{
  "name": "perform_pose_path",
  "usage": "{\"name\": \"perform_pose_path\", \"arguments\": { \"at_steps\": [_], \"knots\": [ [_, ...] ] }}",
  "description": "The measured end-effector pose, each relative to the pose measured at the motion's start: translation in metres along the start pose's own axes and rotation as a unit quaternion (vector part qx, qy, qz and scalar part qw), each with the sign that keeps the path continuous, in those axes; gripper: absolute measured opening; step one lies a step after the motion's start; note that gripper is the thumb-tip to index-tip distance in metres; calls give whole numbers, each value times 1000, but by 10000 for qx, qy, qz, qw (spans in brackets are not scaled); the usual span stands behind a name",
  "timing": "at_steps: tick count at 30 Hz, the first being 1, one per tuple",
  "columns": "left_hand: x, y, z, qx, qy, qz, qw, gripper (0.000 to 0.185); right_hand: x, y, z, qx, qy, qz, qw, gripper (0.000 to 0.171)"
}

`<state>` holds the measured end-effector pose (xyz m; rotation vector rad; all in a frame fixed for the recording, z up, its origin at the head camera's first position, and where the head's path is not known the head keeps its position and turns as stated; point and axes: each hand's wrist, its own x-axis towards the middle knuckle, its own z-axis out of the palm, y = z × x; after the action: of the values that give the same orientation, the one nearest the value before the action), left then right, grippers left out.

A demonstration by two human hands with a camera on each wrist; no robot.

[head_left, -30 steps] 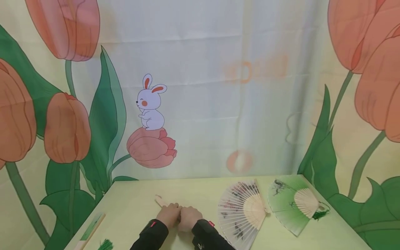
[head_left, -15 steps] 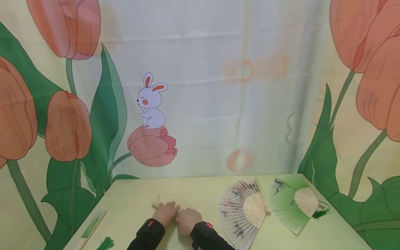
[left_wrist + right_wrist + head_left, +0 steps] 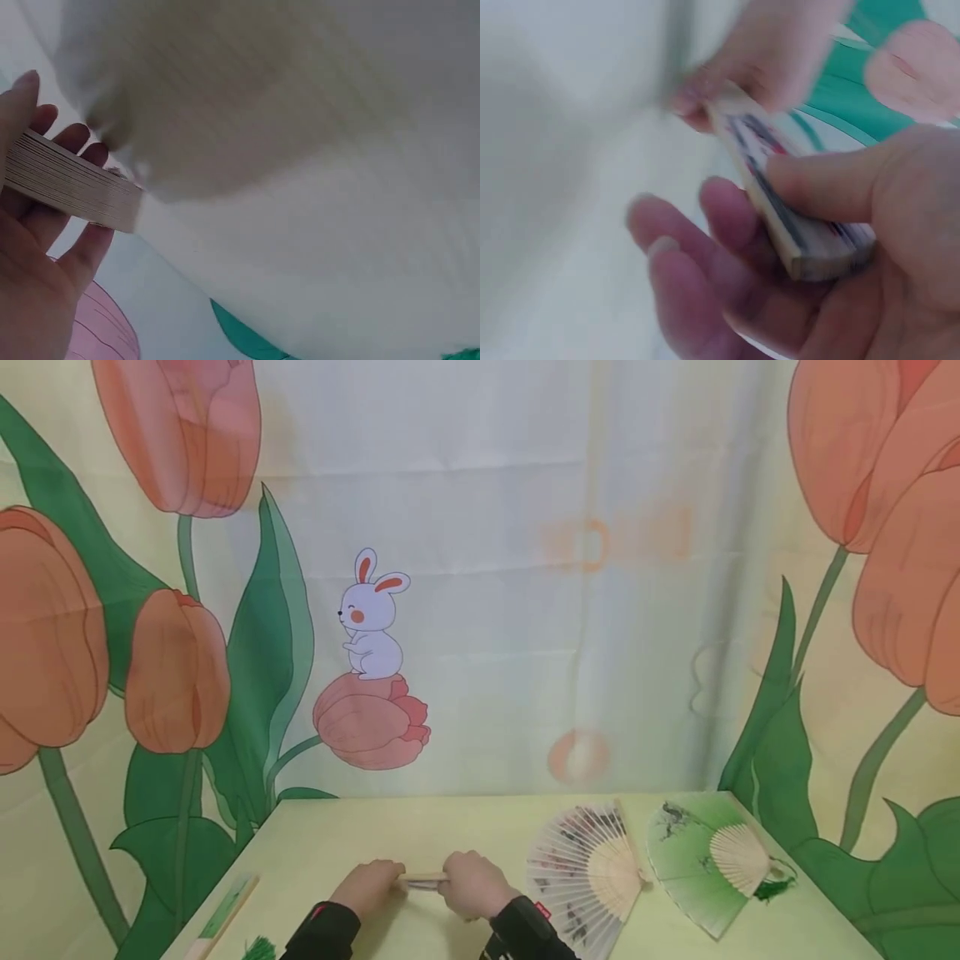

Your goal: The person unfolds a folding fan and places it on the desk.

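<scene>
Head view shows a folded fan held level just above the pale yellow worktop, spanning the gap between the two hands, which sit a little apart near the front edge. The left hand takes one end of it and the right hand the other, both wrists in dark sleeves. Left wrist view shows the stacked wooden slats of the folded fan lying across the fingers of the left hand, with the thumb laid along the near edge, so that hand is clamped on the slat bundle. Right wrist view, though blurred, shows the right hand pinching the folded fan between thumb on top and fingers beneath; the slat end points toward the palm and red and dark printing shows along the edge. To the right of the hands an open white fan with dark and red painting lies flat on the worktop, and beyond it, nearer the right corner, an open green fan with a dark green tassel. At the worktop's front left edge lies another closed fan with a green tassel just beside it. A cloth backdrop printed with tulips and a rabbit hangs behind.
</scene>
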<state>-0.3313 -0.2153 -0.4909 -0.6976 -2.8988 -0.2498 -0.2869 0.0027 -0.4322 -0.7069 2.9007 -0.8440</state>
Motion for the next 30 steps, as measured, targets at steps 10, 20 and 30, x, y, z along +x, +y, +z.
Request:
{"name": "perform_pose_path", "arguments": {
  "at_steps": [10,20,30],
  "knots": [
    [3,23,-1,-2412,-342,323,9693,29,-19,15,-59,1208,340,-890,9881,11],
    [23,93,-10,-4082,529,173,9112,29,-38,28,-109,2578,1867,-493,9467,20],
    [35,158,-12,-5226,1379,-88,8413,31,-53,40,-121,3904,3171,69,8643,36]
  ]
}}
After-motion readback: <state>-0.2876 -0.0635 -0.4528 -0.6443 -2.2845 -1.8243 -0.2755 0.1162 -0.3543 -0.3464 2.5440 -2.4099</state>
